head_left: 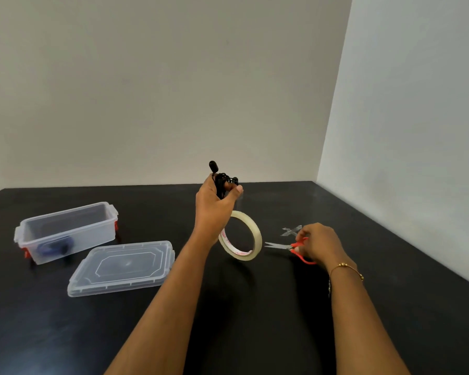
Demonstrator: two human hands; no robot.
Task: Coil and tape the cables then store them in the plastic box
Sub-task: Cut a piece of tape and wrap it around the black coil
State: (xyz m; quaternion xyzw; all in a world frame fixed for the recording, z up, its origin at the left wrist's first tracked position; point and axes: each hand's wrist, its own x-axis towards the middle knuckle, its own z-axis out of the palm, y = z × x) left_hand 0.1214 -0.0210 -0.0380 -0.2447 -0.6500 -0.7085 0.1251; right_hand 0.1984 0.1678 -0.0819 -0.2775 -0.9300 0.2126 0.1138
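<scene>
Left hand: raised above the table, fingers and thumb curled round a coiled black cable, one plug end standing up out of the grip
Tape roll: hangs below the left hand near the wrist; a clear strip appears to run up from it to the cable, though it is too faint to confirm
Right hand: low over the table, fingers closed through the red handles of the scissors, blades pointing toward the roll
Tape scraps: stuck to the black table just behind the scissors
Plastic box: open, well to the left, with a blue coiled cable already inside
Lid: lies flat just in front of the box
Step in hand: taping the black coil, judged to be at the cut
Next move calls for: blades brought between roll and coil while the strip is held taut, then the loose end pressed down and the coil carried to the box
</scene>
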